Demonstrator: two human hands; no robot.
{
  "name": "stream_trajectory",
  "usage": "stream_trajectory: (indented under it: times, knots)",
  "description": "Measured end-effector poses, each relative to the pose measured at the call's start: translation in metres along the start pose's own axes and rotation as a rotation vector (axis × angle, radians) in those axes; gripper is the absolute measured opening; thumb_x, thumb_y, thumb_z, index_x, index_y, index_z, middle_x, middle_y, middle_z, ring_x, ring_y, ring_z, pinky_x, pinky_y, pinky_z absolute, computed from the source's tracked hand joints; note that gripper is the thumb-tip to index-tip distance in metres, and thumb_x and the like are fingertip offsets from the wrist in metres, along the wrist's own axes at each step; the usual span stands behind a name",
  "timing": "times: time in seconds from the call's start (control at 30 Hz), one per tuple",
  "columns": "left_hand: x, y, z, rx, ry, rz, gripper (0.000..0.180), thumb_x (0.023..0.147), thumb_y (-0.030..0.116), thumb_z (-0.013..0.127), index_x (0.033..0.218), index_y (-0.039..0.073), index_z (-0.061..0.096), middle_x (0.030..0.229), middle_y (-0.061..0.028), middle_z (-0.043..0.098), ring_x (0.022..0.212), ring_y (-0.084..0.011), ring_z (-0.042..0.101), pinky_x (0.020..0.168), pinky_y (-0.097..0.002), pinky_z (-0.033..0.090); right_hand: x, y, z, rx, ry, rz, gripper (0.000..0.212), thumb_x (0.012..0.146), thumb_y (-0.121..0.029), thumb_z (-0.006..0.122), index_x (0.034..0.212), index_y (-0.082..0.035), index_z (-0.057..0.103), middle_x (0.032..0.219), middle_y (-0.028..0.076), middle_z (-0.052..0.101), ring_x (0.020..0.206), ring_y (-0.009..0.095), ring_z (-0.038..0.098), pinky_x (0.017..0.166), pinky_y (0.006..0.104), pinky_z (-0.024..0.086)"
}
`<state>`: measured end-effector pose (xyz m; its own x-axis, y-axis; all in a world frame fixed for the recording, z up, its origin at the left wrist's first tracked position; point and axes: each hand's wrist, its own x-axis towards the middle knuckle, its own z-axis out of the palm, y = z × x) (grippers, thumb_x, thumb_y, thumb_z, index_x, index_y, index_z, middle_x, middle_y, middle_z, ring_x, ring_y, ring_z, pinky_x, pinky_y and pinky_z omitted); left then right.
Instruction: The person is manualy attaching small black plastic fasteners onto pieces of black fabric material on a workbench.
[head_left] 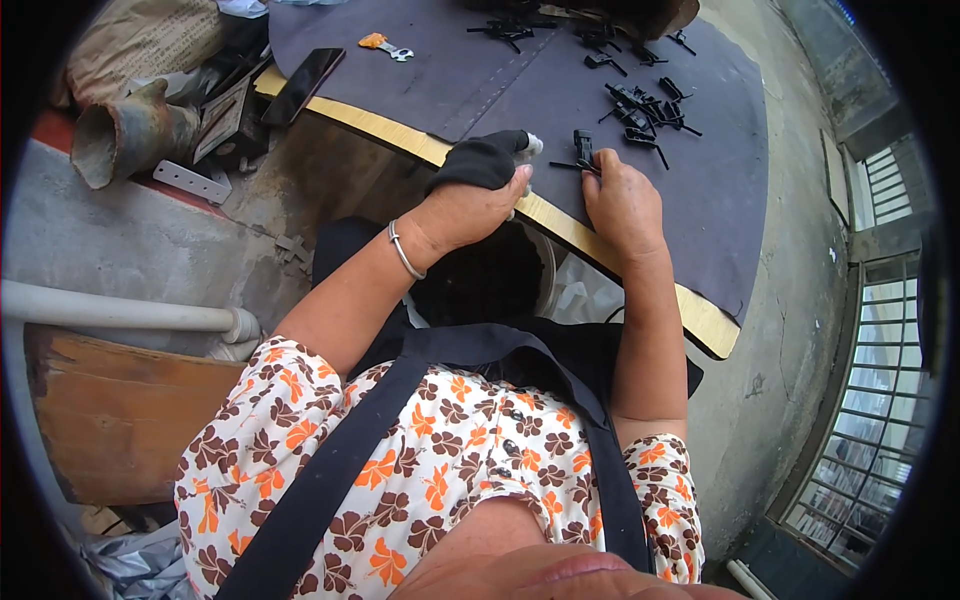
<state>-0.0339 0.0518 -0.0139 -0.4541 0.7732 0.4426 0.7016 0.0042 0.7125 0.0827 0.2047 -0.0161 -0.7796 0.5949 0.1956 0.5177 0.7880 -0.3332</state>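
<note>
My right hand (624,205) is closed at the table's near edge, its thumb and fingers pinching a small black plastic part (584,148). A thin black bar sticks out from the part to the left. Just left of it, my left hand (482,180) hovers by the edge, partly covered by a black glove with whitish fingertips. Its thumb and fingertips stand apart, and nothing shows between them; the palm is hidden. Several similar black parts (640,108) lie in a loose pile beyond my right hand.
Dark sheeting covers the table (420,80), which has a pale wooden edge. On it lie a phone (305,85), a small wrench with an orange handle (386,46) and more black parts (510,32). Below the edge sits a bucket (548,270). A rusty pipe piece (130,135) stands at left.
</note>
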Motion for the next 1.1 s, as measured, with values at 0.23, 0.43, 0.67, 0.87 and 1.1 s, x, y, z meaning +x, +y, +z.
stream_trajectory:
  times: [0.23,0.43,0.67,0.87,1.1]
  knots:
    - [0.008,0.009,-0.002,-0.415,-0.019,-0.415,0.018,0.088,0.013,0.052,0.099,0.000,0.058,0.087,-0.0105,0.064,0.078,-0.0185,0.063,0.066,-0.0288,0.050,-0.009,0.007,0.001,0.368,0.144,-0.141,0.014,0.083,-0.012,0.059,0.091,-0.001,0.058,0.071,0.010,0.062,0.063,0.023,0.059,0.060,0.0316,0.045]
    - [0.007,0.013,0.009,-1.298,-0.079,-0.507,0.016,0.090,0.013,0.053,0.096,0.000,0.059,0.083,-0.0037,0.063,0.072,-0.0120,0.060,0.062,-0.0229,0.048,-0.033,-0.014,0.005,0.894,0.028,-0.280,0.009,0.083,-0.006,0.061,0.088,0.000,0.056,0.064,-0.001,0.049,0.057,0.006,0.041,0.053,0.0209,0.036]
    - [-0.001,0.030,0.012,-0.447,0.011,-0.225,0.019,0.087,0.010,0.056,0.097,-0.005,0.059,0.079,-0.0062,0.063,0.068,-0.0109,0.057,0.063,-0.0259,0.047,-0.047,-0.032,-0.016,0.676,0.241,-0.361,0.012,0.080,-0.008,0.065,0.082,-0.001,0.055,0.063,0.001,0.048,0.054,0.005,0.039,0.050,0.0206,0.034]
    - [-0.008,0.028,0.009,-0.757,-0.149,-0.175,0.020,0.089,0.008,0.052,0.104,-0.004,0.057,0.078,-0.0054,0.062,0.059,-0.0061,0.054,0.054,-0.0208,0.046,-0.042,-0.025,-0.003,1.108,0.146,-0.067,0.015,0.087,-0.011,0.061,0.079,-0.001,0.053,0.068,-0.008,0.048,0.057,0.002,0.039,0.050,0.0179,0.032]
    - [-0.005,0.031,0.009,-0.352,-0.070,-0.059,0.021,0.083,0.003,0.056,0.102,-0.007,0.056,0.081,-0.0044,0.062,0.060,-0.0055,0.054,0.058,-0.0205,0.047,-0.045,-0.019,-0.013,0.975,0.018,-0.176,0.020,0.092,-0.017,0.054,0.081,-0.001,0.055,0.066,-0.008,0.044,0.062,0.004,0.037,0.054,0.0193,0.032]
